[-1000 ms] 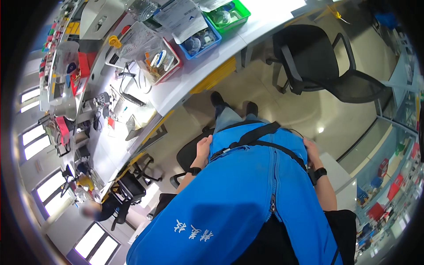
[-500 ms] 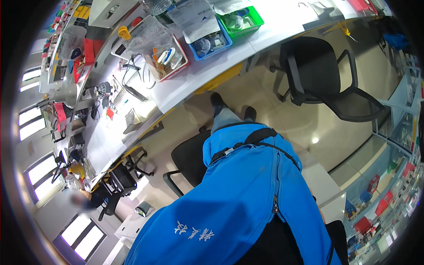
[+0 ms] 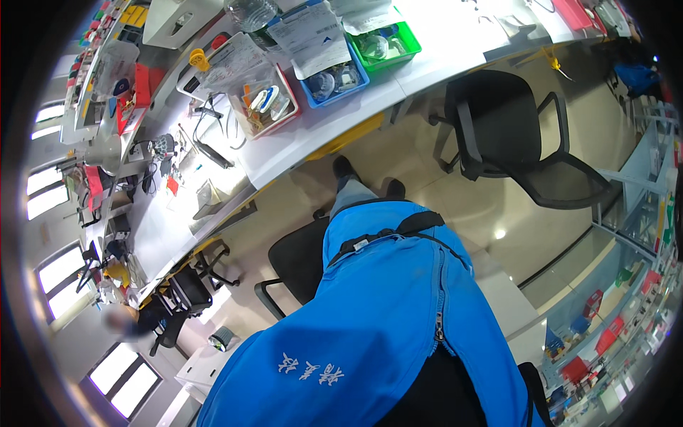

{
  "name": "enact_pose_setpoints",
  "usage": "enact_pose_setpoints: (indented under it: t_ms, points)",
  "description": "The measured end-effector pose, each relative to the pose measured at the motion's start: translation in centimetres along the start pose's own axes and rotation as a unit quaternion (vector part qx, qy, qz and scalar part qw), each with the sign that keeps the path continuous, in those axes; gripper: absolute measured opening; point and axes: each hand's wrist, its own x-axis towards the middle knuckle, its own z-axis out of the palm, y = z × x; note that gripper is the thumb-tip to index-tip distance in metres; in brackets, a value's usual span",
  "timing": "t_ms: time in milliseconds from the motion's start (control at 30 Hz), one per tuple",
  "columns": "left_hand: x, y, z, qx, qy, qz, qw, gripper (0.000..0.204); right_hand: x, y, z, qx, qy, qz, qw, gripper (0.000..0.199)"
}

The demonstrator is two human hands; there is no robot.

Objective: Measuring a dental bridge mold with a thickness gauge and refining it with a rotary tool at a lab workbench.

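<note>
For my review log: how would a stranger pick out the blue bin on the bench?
Start at the long white workbench curving across the top. Three open plastic bins sit in a row on it near the edge. The blue bin is the middle one, between a red bin and a green bin, partly under a white paper sheet.

A long white workbench point(image 3: 299, 153) curves from the lower left up to the upper right of the view, with a yellow strip point(image 3: 348, 135) showing under its front edge. The floor point(image 3: 427, 185) is pale, glossy tile that mirrors a ceiling light as a bright spot. A black mesh office chair point(image 3: 512, 135) with armrests stands just beside the bench's right stretch; another black chair point(image 3: 295, 263) sits lower, near its middle, and more black chairs point(image 3: 188, 285) crowd its far left end. Bright windows point(image 3: 43, 192) line the left wall. A glass-fronted shelf unit point(image 3: 626, 285) runs along the right
</note>
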Motion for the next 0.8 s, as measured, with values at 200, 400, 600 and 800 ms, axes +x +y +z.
enact_pose_setpoints:
  t_ms: [200,400,600,800]
  points:
    - [-1.6,-2.8,-0.3,0.048,-0.006,0.051,0.998,0.053,1.9,2.6,1.3,-0.099,-0.055,0.003,0.994,0.045]
    - [10.9,-1.8,2.8,0.113,-0.145,0.160,0.970,0.051,4.6,-1.0,-3.4,-0.156,0.022,-0.060,0.986,0.046]
    - [28.3,7.4,9.3,0.206,-0.334,0.285,0.875,0.049,8.2,-10.1,-7.3,-0.011,0.107,-0.079,0.991,0.044]
    - [33.6,9.2,10.2,0.264,-0.353,0.361,0.821,0.048,3.8,-12.3,-5.9,0.137,0.115,-0.058,0.982,0.042]
